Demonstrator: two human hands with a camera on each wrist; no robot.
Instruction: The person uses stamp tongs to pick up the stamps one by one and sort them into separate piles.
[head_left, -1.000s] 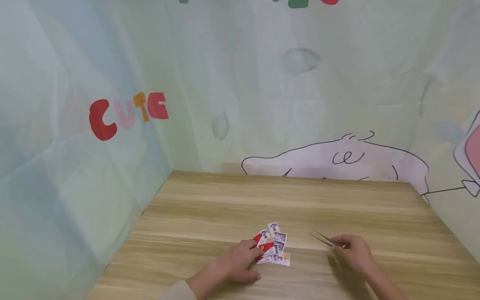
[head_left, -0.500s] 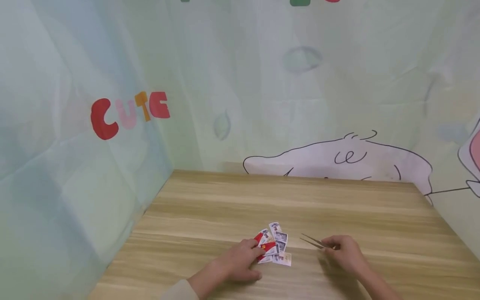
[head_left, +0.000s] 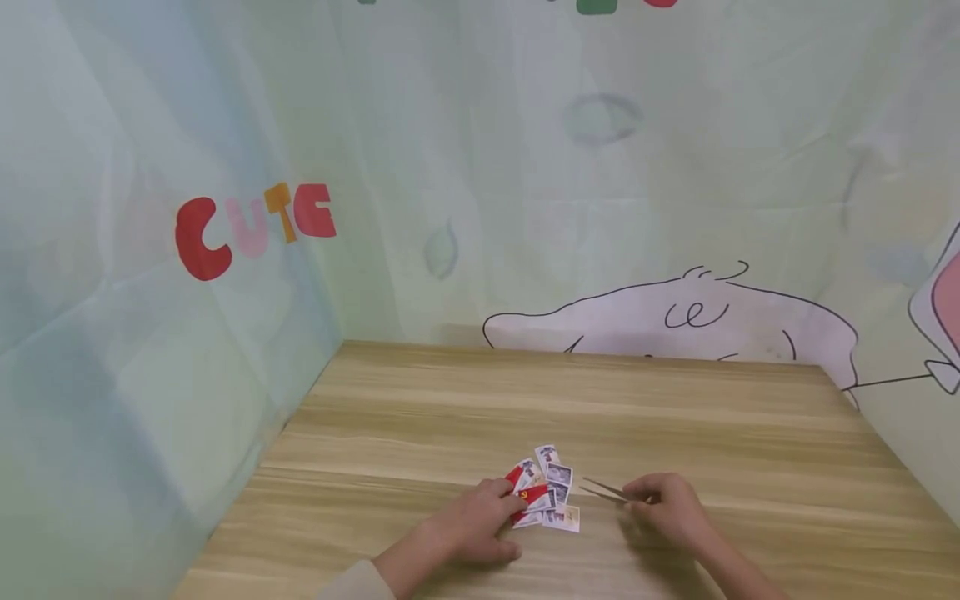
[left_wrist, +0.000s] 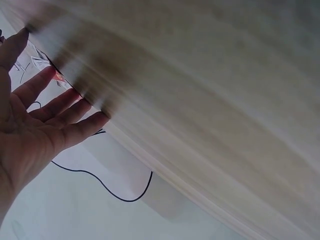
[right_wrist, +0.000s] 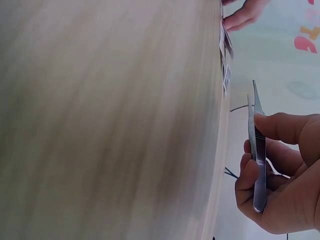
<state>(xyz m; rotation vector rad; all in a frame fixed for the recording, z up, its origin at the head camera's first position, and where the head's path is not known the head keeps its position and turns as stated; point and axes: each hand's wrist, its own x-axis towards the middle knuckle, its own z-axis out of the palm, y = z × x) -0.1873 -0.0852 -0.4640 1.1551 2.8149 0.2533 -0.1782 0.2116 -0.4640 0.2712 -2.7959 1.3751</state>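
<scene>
A small overlapping pile of postage stamps (head_left: 558,475), some red and some greyish with white borders, lies on the wooden table. The left hand (head_left: 480,521) rests at the pile's left side, its fingertips touching the red stamps; in the left wrist view those fingers (left_wrist: 75,127) look straight and spread, tips down on the tabletop. To the right of the pile, the right hand (head_left: 671,507) pinches metal tweezers (right_wrist: 259,150) between thumb and fingers. Their two tips stand slightly apart, with nothing between them, just short of the stamps and above the table.
The wood-grain table (head_left: 420,400) spreads out around the hands. A pale printed cloth backdrop (head_left: 510,183) rises behind it and along the left side, with coloured letters and a cartoon drawing.
The right hand has moved left with the tweezers, bringing their tips close to the right side of the stamps. The left hand and the stamps stay in place.
</scene>
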